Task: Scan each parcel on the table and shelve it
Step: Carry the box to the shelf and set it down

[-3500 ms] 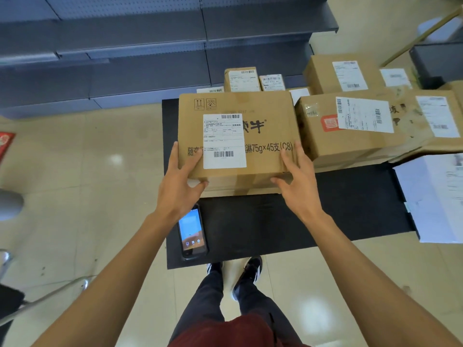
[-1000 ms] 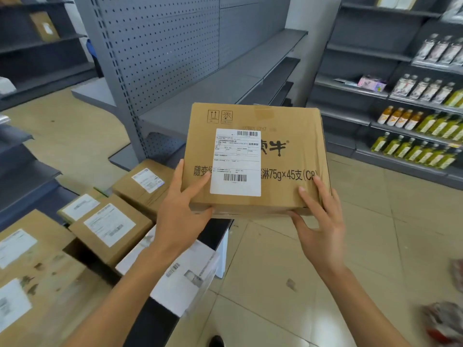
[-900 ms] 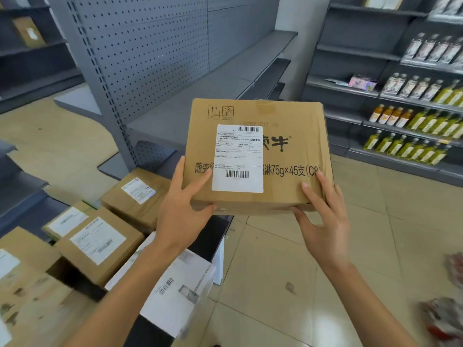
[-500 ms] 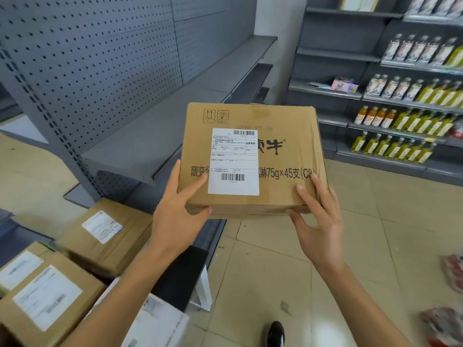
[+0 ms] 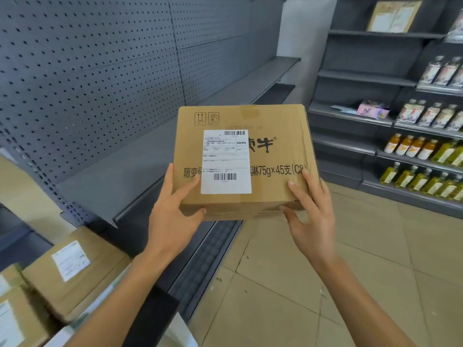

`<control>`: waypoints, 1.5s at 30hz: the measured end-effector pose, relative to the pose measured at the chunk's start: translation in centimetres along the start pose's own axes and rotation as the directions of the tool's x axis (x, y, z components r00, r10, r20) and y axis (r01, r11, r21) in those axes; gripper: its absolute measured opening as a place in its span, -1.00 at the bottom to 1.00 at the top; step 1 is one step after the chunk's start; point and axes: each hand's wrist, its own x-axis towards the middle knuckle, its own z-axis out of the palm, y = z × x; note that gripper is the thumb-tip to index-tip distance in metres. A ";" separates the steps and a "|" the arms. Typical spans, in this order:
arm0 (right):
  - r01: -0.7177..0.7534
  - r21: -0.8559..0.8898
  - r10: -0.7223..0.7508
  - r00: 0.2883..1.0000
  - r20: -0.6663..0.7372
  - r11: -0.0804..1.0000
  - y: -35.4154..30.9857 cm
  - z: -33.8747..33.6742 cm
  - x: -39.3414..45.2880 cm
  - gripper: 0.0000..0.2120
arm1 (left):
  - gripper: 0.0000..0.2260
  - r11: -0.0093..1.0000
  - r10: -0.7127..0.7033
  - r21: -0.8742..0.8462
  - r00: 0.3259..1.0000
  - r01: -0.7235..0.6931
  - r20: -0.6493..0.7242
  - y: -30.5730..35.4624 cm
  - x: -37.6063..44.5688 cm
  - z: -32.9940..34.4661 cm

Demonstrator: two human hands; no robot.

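A brown cardboard parcel (image 5: 275, 156) with a white shipping label and black print is held in the air at the centre of the view. My left hand (image 5: 172, 216) grips its near left corner, thumb on top. My right hand (image 5: 312, 219) grips the near right corner, fingers on top and thumb below. The parcel hangs just right of the front edge of an empty grey shelf (image 5: 140, 169) backed by pegboard.
Several labelled cardboard parcels (image 5: 72, 271) lie at the lower left on the black table (image 5: 152, 319). Dark shelving (image 5: 411, 161) at the right holds bottles of drinks. A flat brown parcel (image 5: 393, 16) stands on its top shelf. Beige tiled floor lies below.
I have lifted the parcel off the table and turned right with it toward the grey shelf. The table parcels have slid to the lower left of the view.
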 end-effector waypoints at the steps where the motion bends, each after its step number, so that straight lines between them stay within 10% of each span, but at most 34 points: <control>1: 0.009 0.013 -0.009 1.000 0.002 1.000 0.6 0.5 0.4 -0.44 | -0.22 1.000 -0.001 0.012 1.000 0.001 -0.008 0.0 0.6 0.2; 21: 0.202 0.290 -0.236 0.968 0.087 0.936 5.1 22.4 17.0 -0.42 | -0.28 0.965 -0.158 0.148 0.932 0.216 -0.327 -7.1 14.2 -3.7; 45: 0.188 0.758 -0.507 0.835 0.211 0.625 3.1 39.1 28.2 -0.58 | -0.36 0.718 -0.291 0.304 0.667 0.626 -0.685 -8.2 17.4 -3.4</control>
